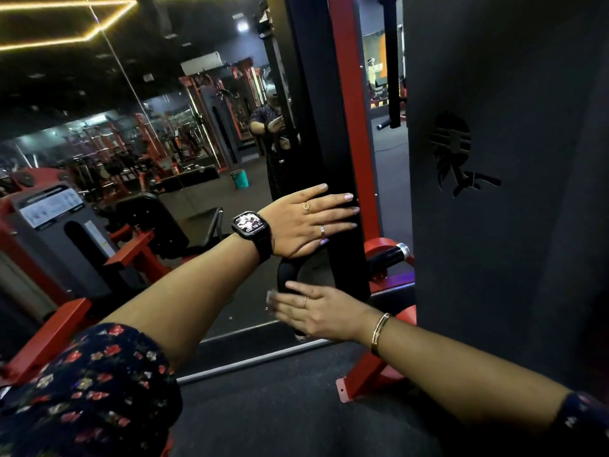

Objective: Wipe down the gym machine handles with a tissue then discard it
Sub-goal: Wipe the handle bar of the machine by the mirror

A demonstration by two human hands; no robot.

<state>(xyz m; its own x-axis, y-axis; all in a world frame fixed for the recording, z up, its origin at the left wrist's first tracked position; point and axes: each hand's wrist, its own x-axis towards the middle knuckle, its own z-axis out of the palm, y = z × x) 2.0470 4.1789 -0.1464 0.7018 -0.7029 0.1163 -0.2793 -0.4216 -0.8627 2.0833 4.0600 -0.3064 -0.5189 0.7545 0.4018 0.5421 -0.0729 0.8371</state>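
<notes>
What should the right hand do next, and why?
Probably curl the right hand round the black handle and wipe along it: its fingers lie straight over the handle, while the left hand presses flat on the upright. Whether a tissue sits under the palm I cannot tell.

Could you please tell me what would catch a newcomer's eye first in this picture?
Two bare arms reaching forward dominate. The left hand, wearing a black smartwatch, lies flat against the machine's black upright. Just below, the right hand, with a gold bangle, lies open-fingered over the curved black handle. Behind them, a wall mirror reflects red-and-black machines and a green bucket.
</notes>
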